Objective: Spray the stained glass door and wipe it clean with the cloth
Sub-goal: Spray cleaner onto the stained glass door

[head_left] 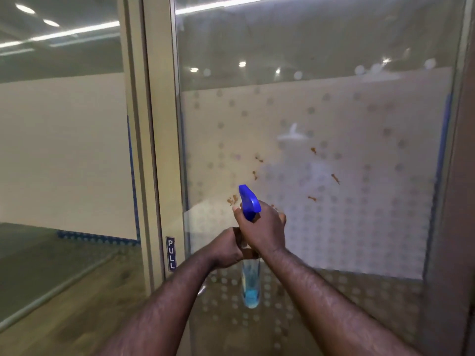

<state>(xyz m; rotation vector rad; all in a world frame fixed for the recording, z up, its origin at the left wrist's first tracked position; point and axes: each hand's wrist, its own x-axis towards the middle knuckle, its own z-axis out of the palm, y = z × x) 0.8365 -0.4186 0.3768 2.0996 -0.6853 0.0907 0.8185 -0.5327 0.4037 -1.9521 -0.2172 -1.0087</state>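
Note:
The glass door fills the right of the view, frosted with a dot pattern. Brown stains speckle the glass around its middle, with more spots to the right. A spray bottle with a blue trigger head and pale blue liquid stands upright in front of the door. My right hand is closed around the bottle's neck just under the blue head. My left hand grips the bottle's upper body from the left. No cloth is in view.
A beige door frame with a "PULL" label stands left of the glass. Further left is another glass panel with wooden floor below it. A dark frame edge bounds the door on the right.

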